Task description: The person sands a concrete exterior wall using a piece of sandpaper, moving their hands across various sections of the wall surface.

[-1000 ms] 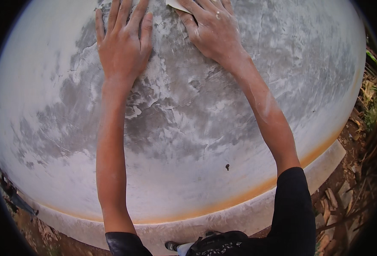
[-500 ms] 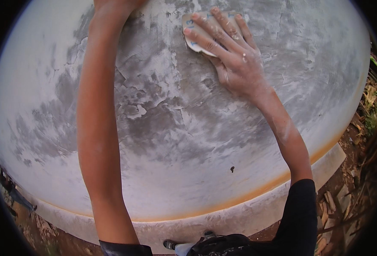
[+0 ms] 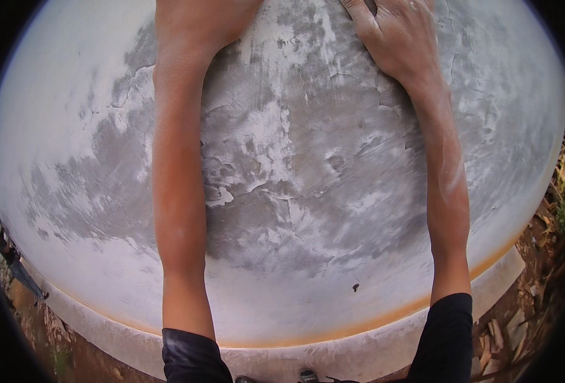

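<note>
A broad, curved plastered wall [image 3: 308, 217], patchy grey and white with flaking spots, fills most of the view. My left hand [image 3: 209, 19] is at the top, left of the middle, close to the wall; its fingers are cut off by the upper edge. To the right, my right hand [image 3: 400, 35], dusted with white powder, is also at the top against the wall. Part of its thumb shows, but the other fingertips lie outside the picture. No sandpaper shows in this frame, so whether either hand holds anything is hidden.
An orange band [image 3: 359, 322] runs along the wall's foot above a pale concrete ledge [image 3: 308, 357]. My shoes [image 3: 308, 375] show at the lower edge. Wood scraps [image 3: 496, 335] and plants lie at right. Another person [image 3: 17, 265] stands at far left.
My right hand has slid up and to the right, taking the sandpaper sheet that lay under its fingers out of sight. My left arm has shifted right, and the view has moved slightly.
</note>
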Action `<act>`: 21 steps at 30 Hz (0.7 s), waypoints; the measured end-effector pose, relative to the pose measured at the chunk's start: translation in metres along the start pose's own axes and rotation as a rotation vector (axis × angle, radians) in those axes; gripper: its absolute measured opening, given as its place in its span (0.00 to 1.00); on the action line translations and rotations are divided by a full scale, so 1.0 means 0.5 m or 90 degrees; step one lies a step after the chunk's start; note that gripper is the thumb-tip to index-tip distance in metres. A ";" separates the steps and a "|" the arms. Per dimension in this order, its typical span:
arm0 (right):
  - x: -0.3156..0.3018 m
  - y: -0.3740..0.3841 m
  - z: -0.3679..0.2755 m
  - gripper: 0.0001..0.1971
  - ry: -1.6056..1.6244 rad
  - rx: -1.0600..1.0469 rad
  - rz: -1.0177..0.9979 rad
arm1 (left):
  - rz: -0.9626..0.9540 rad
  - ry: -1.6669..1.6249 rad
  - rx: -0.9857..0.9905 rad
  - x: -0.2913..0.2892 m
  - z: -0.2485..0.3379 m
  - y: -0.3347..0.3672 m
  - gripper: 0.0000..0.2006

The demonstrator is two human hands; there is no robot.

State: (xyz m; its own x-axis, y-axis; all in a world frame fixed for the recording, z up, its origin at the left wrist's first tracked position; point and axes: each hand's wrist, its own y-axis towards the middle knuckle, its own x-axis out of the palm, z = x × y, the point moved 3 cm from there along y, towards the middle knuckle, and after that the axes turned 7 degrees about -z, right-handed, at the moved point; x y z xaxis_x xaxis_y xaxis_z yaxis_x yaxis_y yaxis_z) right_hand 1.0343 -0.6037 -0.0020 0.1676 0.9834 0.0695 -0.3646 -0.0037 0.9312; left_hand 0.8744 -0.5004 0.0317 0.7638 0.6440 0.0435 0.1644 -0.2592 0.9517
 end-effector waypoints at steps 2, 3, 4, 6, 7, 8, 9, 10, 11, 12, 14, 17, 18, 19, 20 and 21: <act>0.001 0.010 0.005 0.23 0.042 -0.001 0.015 | 0.045 0.000 0.019 -0.012 0.017 -0.009 0.23; 0.012 0.014 0.025 0.23 0.059 -0.005 0.030 | 0.024 0.005 0.002 0.001 0.012 -0.006 0.23; 0.026 0.032 0.045 0.23 0.085 -0.008 0.050 | 0.003 0.020 -0.012 0.002 0.007 0.003 0.23; 0.023 0.049 0.051 0.22 0.011 0.023 0.071 | 0.044 -0.002 0.003 -0.002 0.032 -0.005 0.23; 0.017 0.052 0.054 0.22 -0.006 0.008 0.073 | 0.056 -0.010 0.008 -0.001 0.037 0.000 0.23; 0.009 0.055 0.059 0.22 -0.025 -0.007 0.075 | 0.070 -0.020 0.014 0.001 0.045 0.006 0.23; 0.017 0.053 0.048 0.22 -0.022 -0.018 0.079 | 0.059 -0.003 0.017 0.001 0.029 0.007 0.23; 0.022 0.040 0.036 0.22 0.018 -0.023 0.057 | 0.049 0.011 0.020 0.003 0.021 0.005 0.23; 0.022 0.019 0.020 0.22 0.057 -0.028 0.035 | 0.054 0.023 0.021 0.008 0.023 -0.002 0.23; 0.037 -0.001 -0.008 0.22 0.080 -0.058 -0.005 | 0.058 0.043 0.021 0.001 0.022 -0.010 0.23; 0.043 -0.052 -0.042 0.22 0.079 -0.121 -0.094 | 0.064 0.043 0.017 0.007 0.023 -0.014 0.23; 0.015 -0.085 -0.049 0.21 0.066 -0.178 -0.171 | 0.059 0.030 0.007 0.002 0.023 -0.011 0.23; 0.004 -0.076 -0.021 0.21 0.067 -0.167 -0.158 | 0.064 0.022 0.008 -0.002 0.035 -0.009 0.23; -0.004 -0.065 0.002 0.21 0.070 -0.157 -0.141 | 0.066 0.020 0.011 -0.008 0.039 -0.008 0.23; -0.012 -0.053 0.027 0.21 0.047 -0.096 -0.141 | 0.066 0.019 0.015 -0.015 0.043 -0.007 0.23; -0.017 -0.059 0.036 0.21 0.050 -0.079 -0.144 | 0.064 0.010 0.012 -0.009 0.045 -0.009 0.23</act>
State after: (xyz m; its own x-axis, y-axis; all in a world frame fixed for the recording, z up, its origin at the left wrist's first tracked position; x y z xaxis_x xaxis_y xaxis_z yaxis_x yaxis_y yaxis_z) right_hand 1.0599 -0.6152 -0.0237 0.1879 0.9677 -0.1679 -0.4365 0.2354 0.8683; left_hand 0.8841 -0.5182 0.0203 0.7669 0.6254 0.1439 0.0992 -0.3370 0.9363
